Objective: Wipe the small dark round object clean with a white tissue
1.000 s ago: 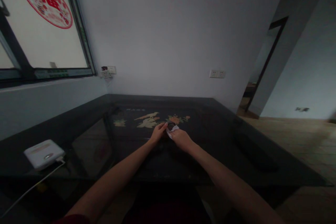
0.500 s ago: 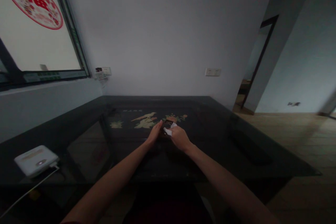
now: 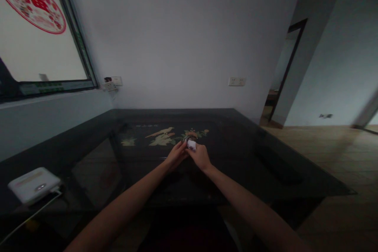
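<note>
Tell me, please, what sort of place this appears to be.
It looks like a room in a home, though I can't be certain. The dark glossy table with its bird-and-flower picture, the red-and-white decoration at the window and the wall sockets suggest it.

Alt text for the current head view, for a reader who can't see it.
Left hand and right hand meet over a dark glossy table, around a small dark curved object and a crumpled white piece. A white box with a cable sits at the table's left.
</note>
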Motion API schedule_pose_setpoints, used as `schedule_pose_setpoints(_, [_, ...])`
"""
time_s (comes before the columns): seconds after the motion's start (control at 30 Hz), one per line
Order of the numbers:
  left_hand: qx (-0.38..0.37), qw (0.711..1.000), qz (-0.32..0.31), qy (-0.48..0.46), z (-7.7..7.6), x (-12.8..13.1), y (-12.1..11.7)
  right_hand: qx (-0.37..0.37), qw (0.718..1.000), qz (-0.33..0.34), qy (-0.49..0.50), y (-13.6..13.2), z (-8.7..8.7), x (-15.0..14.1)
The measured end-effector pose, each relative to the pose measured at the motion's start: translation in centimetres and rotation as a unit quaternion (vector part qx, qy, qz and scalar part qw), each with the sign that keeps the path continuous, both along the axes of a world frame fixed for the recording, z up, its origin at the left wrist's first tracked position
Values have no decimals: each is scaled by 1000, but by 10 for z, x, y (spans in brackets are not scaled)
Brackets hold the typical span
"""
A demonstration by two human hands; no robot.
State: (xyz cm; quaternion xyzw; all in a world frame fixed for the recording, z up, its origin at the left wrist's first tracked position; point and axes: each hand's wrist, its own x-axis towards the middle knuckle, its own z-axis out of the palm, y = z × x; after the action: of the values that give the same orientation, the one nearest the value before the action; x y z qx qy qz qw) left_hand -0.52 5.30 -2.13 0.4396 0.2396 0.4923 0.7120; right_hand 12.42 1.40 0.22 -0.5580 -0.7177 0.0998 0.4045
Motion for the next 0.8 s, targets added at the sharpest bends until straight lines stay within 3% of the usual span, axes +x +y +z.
schedule_pose_setpoints(0.33, [6,997,70,21,6,-6,1,34,978,118,-171,1,2,5])
schedule_pose_setpoints(0.57, [33,986,134,94,4,-11,13,54,924,103,-364,7,3,2])
schedule_pose_setpoints(0.7, [28,976,160,142,5,-18,20,114,903,43,-411,12,-15,-7])
schedule_pose_setpoints(0.8, [18,978,133,160,7,-20,22,149,902,-5,-405,17,-31,-9])
